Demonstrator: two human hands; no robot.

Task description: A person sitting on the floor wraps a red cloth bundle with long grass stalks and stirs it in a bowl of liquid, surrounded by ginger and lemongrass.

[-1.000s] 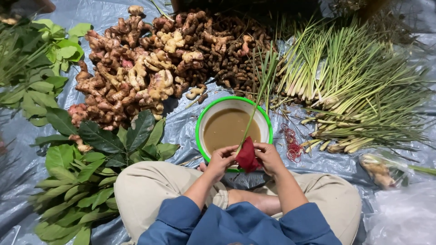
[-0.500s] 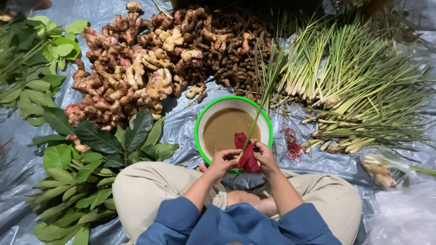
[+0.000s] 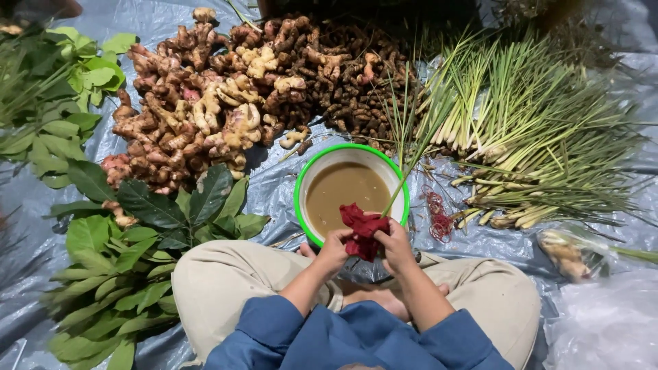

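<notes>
Grey plastic sheeting (image 3: 274,188) covers the ground where the person sits cross-legged, ringed by a heap of ginger-like roots (image 3: 205,116), darker thin roots (image 3: 349,75), bundles of lemongrass (image 3: 541,137) and piles of green leaves (image 3: 110,274).

Both hands meet over the near rim of a green-rimmed bowl (image 3: 299,199) that holds murky brown water. The left hand (image 3: 334,248) and the right hand (image 3: 397,245) are each closed on a bunched red cloth (image 3: 362,229); every grip is a pinch of fingers and thumb into the folds. A single green stalk (image 3: 404,175) slants up from the cloth toward the lemongrass, and its lower end seems caught in the right hand's grip. Forearms in rolled blue sleeves angle inward from the lap, wrists bent slightly down.

The cloth looks wet, so I judge it could drip brown water onto the beige trousers (image 3: 226,281), since part of it hangs inside the rim and part over the lap. Pressing down on the rim might tip the bowl and spill across the sheeting toward the roots. A loose tangle of red bands (image 3: 436,209) lies just beside the bowl.
</notes>
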